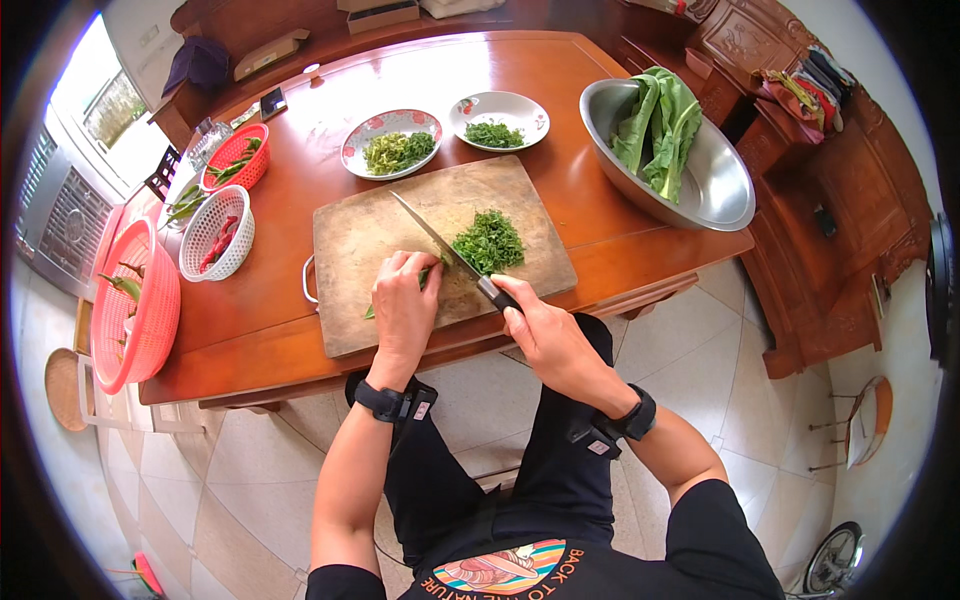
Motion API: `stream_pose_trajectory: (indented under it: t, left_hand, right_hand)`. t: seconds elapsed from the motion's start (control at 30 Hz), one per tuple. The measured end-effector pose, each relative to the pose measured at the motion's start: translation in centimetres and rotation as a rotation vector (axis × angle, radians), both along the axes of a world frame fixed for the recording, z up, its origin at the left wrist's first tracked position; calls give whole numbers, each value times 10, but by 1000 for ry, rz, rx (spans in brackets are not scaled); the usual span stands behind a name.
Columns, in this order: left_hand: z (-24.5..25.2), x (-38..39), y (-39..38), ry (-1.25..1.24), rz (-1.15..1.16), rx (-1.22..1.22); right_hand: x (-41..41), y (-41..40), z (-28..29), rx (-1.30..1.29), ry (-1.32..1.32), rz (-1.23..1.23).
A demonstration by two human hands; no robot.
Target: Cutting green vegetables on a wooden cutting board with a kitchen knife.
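Note:
A wooden cutting board (pixel 360 232) lies on the table before me. My left hand (pixel 406 296) rests at its near left part, fingers curled around a few green leaves (pixel 424 278). My right hand (pixel 559 337) grips the black handle of a kitchen knife (pixel 433 234); its blade slants up and left across the board, close to my left fingertips. Finely chopped greens (pixel 490 241) form a pile just right of the blade. Beyond the board, a red-patterned plate (pixel 352 140) holds chopped pale and dark green pieces, and another patterned plate (pixel 537 120) holds chopped greens.
A steel basin (pixel 724 187) with large leafy greens (pixel 660 135) stands at the right. To the left are a pink basket (pixel 161 322), a white basket (pixel 244 251) with red peppers, and a red basket (pixel 259 161) with green peppers. A phone (pixel 273 103) lies behind them.

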State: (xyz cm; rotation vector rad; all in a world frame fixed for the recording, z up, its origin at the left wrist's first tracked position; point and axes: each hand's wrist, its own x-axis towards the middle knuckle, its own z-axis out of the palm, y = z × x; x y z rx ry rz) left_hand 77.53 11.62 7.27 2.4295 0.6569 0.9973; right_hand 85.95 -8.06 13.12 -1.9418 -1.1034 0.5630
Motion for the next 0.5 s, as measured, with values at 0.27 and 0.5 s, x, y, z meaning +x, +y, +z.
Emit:
stream_pose_trajectory:
  t: [0.27,0.5]
  left_hand:
    - [2,-3,1,34,13,-18]
    - [4,-5,0,27,16,-23]
  right_hand:
    - [-5,-20,7,-18,-66,46]
    - [-8,-3,-12,-29,-178,17]
